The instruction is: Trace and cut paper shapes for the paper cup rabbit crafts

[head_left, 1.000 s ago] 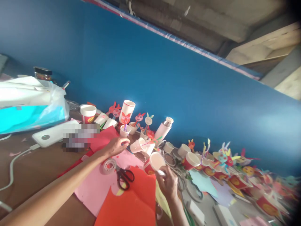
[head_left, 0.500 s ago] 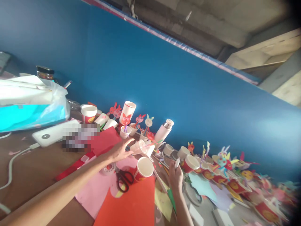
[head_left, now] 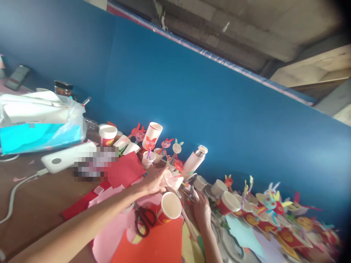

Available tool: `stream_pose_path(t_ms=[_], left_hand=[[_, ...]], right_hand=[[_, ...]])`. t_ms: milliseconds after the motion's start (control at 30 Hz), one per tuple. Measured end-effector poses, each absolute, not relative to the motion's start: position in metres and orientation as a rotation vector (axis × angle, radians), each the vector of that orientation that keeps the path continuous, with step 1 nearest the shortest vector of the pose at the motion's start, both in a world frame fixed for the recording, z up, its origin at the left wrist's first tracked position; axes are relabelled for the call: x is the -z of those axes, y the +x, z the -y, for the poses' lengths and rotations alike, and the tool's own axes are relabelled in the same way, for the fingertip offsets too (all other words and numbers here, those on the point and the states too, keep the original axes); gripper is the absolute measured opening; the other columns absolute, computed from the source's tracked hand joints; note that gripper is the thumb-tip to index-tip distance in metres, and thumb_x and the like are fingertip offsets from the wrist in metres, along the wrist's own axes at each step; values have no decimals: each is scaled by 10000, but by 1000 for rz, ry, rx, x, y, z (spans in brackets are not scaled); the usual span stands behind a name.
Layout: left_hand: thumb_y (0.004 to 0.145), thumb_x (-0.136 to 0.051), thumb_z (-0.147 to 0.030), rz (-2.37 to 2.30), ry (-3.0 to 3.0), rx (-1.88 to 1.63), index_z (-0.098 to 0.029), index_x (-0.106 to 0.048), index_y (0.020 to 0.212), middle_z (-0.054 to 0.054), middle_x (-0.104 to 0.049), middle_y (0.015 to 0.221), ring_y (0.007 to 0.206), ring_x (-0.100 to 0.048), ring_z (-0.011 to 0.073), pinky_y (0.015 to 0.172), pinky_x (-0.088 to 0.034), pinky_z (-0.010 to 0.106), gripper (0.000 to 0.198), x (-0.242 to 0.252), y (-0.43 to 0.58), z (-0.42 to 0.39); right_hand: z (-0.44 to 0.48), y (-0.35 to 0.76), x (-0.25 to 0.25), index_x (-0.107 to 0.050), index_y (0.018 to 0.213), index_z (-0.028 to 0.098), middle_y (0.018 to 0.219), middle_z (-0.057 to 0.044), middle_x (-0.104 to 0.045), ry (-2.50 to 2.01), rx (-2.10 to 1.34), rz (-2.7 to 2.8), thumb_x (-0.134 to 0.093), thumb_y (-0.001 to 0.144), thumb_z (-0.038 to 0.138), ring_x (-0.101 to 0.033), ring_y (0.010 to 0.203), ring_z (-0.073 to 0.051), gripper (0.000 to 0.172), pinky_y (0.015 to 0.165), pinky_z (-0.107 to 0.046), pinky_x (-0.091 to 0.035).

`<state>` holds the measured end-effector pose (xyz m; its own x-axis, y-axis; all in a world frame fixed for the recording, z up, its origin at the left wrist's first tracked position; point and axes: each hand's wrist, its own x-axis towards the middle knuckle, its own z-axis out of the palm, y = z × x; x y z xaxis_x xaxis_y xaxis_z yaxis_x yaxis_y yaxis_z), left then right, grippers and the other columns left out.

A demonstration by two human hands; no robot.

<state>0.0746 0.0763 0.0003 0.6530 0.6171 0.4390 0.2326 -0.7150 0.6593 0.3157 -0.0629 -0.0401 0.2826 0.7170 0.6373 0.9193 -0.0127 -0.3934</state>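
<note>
My left hand [head_left: 154, 181] reaches across the pink paper [head_left: 109, 233] and closes round a small white cup [head_left: 166, 178] that lies on its side. My right hand [head_left: 202, 212] rests among the clutter farther right, fingers closed on a thin white stick [head_left: 196, 194]. Between my hands a red paper cup [head_left: 169, 208] stands upright on orange paper [head_left: 156, 244]. Black-handled scissors [head_left: 143, 219] lie just left of that cup, close under my left forearm.
A blue wall [head_left: 192, 102] backs the table. Decorated paper cups with animal figures [head_left: 263, 204] crowd the right side, and more stand behind by a white bottle [head_left: 194, 159]. At the left are a turquoise tissue pack [head_left: 33, 136], a white power bank [head_left: 61, 159] and its cable [head_left: 16, 187].
My right hand has set the red cup down on the orange paper and moved off to the right. My left hand has slid right onto the small white cup.
</note>
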Motion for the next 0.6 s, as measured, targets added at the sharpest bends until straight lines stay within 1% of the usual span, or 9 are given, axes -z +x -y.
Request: stream_pose_path(t_ms=[133,233,300,400,533,600], left_hand=[[557,-729,-308,-710,2269,-956,-188,-456,1177,116,-581,1117,1062,-524,314,931,-402,436,688,1,81,-75],[656,-652,-329,-761,2192,-1020,-186,-435,1182,116,-571,1142,1059,-538,270,907,-434,394,586,5,78,-79],[701,-605,-344,-795,2132,-1055,-182,-386,1223,121,-547,1190,1060,-546,241,887,-457,359,588,7,74,-86],[709,-589,-354,-843,2065,-1080,-164,-348,1254,132,-546,1199,1037,-566,231,858,-479,334,625,7,70,-96],[694,-597,-389,-877,2024,-1092,-152,-362,1245,132,-570,1168,1034,-572,239,854,-483,312,644,6,68,-106],[691,-595,-400,-880,2016,-1087,-153,-370,1240,128,-571,1168,1040,-572,241,851,-486,307,642,6,68,-107]], right_hand=[[63,317,44,-695,953,214,939,-97,-681,-1773,336,1543,-469,848,369,-604,887,-243,294,783,-388,-479],[61,318,47,-701,930,215,886,-94,-684,-1774,345,1546,-457,858,371,-607,857,-245,298,755,-383,-481],[59,317,47,-703,926,220,869,-92,-683,-1775,348,1541,-466,853,385,-606,852,-248,297,747,-378,-478],[59,313,44,-706,908,232,846,-86,-684,-1778,343,1525,-467,851,411,-605,838,-248,304,717,-361,-475],[63,305,33,-705,898,238,835,-77,-689,-1798,318,1475,-446,853,444,-611,803,-240,335,667,-334,-468],[62,301,26,-701,901,220,797,-74,-692,-1822,292,1437,-432,856,450,-622,748,-227,357,623,-309,-461]])
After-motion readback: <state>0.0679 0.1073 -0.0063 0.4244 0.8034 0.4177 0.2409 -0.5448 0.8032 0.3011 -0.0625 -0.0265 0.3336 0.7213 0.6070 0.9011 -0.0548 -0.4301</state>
